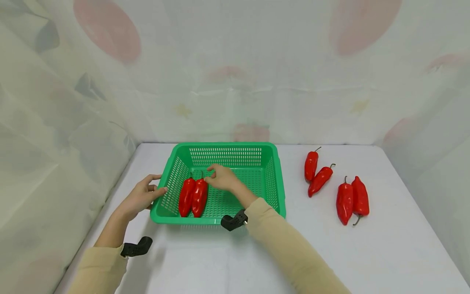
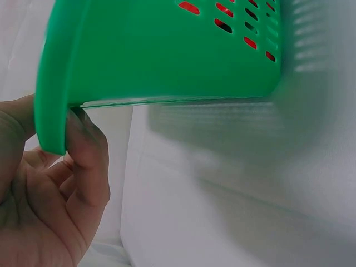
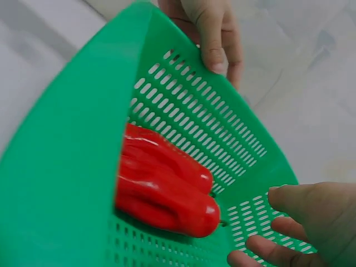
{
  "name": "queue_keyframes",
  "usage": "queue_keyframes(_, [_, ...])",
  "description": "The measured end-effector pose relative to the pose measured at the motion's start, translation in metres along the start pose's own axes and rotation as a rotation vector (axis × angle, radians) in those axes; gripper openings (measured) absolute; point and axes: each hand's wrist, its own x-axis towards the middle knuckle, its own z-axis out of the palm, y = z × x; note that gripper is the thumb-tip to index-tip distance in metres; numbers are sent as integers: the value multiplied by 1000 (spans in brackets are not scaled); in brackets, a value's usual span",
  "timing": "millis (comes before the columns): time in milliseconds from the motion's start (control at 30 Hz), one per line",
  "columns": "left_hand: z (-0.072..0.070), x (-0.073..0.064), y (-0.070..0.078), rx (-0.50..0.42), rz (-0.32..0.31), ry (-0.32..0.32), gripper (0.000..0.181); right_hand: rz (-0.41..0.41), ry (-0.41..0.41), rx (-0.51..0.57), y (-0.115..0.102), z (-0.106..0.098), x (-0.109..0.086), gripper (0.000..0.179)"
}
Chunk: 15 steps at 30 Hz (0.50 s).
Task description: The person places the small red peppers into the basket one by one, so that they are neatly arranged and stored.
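Observation:
A green plastic basket (image 1: 225, 145) with slotted walls stands on the white table. Two long red peppers (image 1: 200, 198) lie side by side in its left part, stems pointing to the far wall. My left hand (image 1: 141, 196) grips the basket's left rim, thumb over the edge and fingers beneath it, as the left wrist view also shows. Over the basket, just right of the pepper stems, is my right hand (image 1: 224, 178). In the right wrist view its fingers (image 3: 272, 250) are loosely bent and spread apart from the thumb, with nothing between them.
On the table's right side lies one pair of red peppers (image 1: 320, 180) near the back, and another pair (image 1: 345, 202) lies farther right and closer. Patterned sheeting (image 1: 227, 102) hangs behind the table and along both sides.

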Motion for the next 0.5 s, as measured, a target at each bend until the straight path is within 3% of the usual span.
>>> queue_keyframes(300, [0,-2,1,7,4,-1,65,-111,94,-55,5,-24,-8,41])
queue_keyframes(500, [-1,-1,-1,12,-4,1,63,-153,140,-19,8,-36,-14,41])
